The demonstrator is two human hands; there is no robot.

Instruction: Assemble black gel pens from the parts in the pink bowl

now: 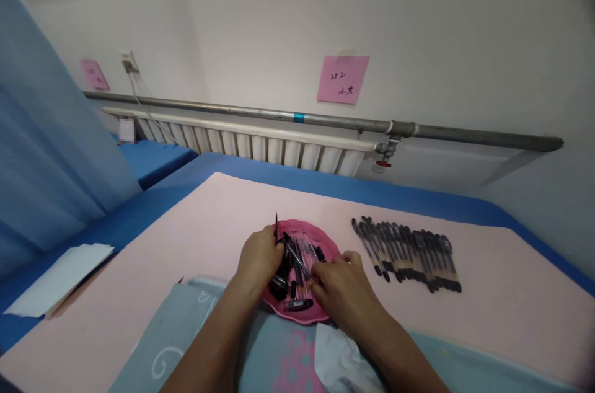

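A pink scalloped basin (304, 317) stands in front of me, holding loose pen parts: black caps (298, 304), dark pieces and clear tubes (305, 249). My left hand (261, 260) is closed at the basin's left rim, with a thin dark pen part (276, 225) sticking up from its fingers. Over the basin's right side, my right hand (341, 284) is closed, its fingertips pinching the lower end of a slim pen barrel (297, 258) that slants up to the left. To the right, several capped black pens (404, 250) lie side by side in a row.
The pink sheet (223, 219) covers a blue bed (446, 202). White papers (60, 278) lie at the left by a blue curtain (56, 132). A crumpled white tissue (344, 359) is under my right forearm. Behind stand a radiator (260, 148) and a pipe (465, 137).
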